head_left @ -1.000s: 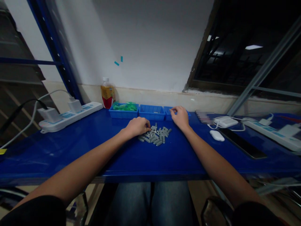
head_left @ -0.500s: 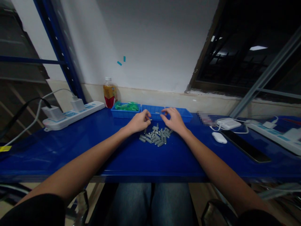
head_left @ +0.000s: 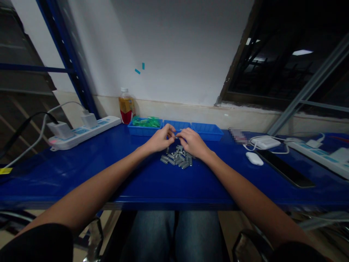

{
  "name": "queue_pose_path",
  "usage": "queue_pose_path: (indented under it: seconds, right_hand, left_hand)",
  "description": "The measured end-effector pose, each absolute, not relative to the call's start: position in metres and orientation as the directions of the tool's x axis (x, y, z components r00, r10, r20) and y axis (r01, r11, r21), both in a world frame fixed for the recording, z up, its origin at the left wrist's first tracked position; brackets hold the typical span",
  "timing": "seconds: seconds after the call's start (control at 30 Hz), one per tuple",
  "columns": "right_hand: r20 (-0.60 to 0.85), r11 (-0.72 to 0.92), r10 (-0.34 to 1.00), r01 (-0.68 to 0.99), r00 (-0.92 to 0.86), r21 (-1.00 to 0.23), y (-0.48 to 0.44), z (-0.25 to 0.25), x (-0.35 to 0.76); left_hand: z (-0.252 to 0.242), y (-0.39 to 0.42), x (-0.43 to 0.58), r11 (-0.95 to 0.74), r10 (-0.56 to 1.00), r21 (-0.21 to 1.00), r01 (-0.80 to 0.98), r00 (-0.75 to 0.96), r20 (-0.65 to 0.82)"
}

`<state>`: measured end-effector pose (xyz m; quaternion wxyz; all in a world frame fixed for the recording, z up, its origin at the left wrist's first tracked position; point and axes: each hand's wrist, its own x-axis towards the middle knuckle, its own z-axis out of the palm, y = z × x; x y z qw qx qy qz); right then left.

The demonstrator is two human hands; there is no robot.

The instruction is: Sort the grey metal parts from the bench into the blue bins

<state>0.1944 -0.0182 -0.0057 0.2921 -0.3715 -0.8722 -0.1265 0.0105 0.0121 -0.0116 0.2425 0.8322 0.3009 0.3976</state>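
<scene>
Head view shows your left hand [head_left: 159,140] and right hand [head_left: 192,142] meeting fingertip to fingertip above the blue table [head_left: 109,171], both pinched on a small part [head_left: 176,137] too tiny to make out. At 6 o'clock of that pinch, just below your knuckles, lies a pile of grey metal pieces [head_left: 176,160]. Blue trays [head_left: 208,131] sit at 12 o'clock, and a bottle [head_left: 125,109] stands at 10 o'clock.

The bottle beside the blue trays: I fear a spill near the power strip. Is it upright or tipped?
Upright: the bottle stands on its base on the table, white cap topmost.
</scene>
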Motion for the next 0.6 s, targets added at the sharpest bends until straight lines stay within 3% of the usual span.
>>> queue_pose_path:
  seconds: [0.4, 0.6]
  right_hand:
    - [0.644, 0.648, 0.599, 0.761, -0.477, -0.038, -0.024, -0.002, 0.193]
    - [0.693, 0.667, 0.611, 0.721, -0.382, -0.191, -0.018, -0.005, 0.195]
  left_hand:
    - [-0.014, 0.013, 0.012, -0.611, 0.729, 0.775, 0.159, 0.494, 0.474]
    - [-0.008, 0.002, 0.012, -0.734, 0.658, 0.614, 0.290, 0.526, 0.539]
